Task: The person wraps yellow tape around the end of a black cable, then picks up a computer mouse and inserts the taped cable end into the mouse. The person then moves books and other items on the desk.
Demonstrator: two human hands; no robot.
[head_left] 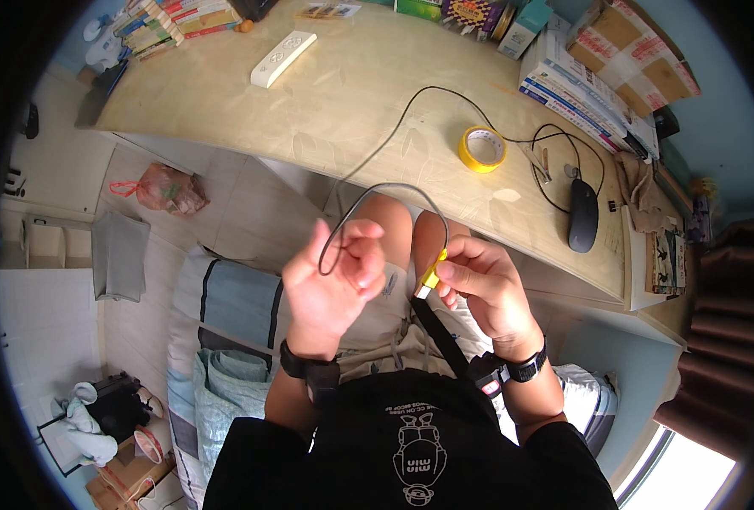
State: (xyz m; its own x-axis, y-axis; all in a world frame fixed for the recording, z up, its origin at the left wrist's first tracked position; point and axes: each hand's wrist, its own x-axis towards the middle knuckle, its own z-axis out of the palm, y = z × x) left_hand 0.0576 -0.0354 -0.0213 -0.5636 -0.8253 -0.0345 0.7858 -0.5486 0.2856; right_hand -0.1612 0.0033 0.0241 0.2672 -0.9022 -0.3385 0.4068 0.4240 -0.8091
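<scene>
Pinched between the thumb and fingers of my right hand [491,289] is a USB plug [430,279] with yellow tape around its body, its metal end pointing down. From the plug a thin dark cable [394,185] curves up and over toward my left hand [327,293]. The fingers of my left hand are apart and partly bent, slightly blurred, and a loop of the cable hangs across them without a visible grip. The cable continues over the desk toward a black computer mouse [582,217] at the right. A yellow tape roll [468,161] lies on the desk beyond my right hand.
The pale desk [309,119] spans the far side, its front edge just beyond my hands. On it are a white power strip [283,58], stacked books [576,93] and a cardboard box [636,55]. A plastic bag [171,189] sits on the floor left.
</scene>
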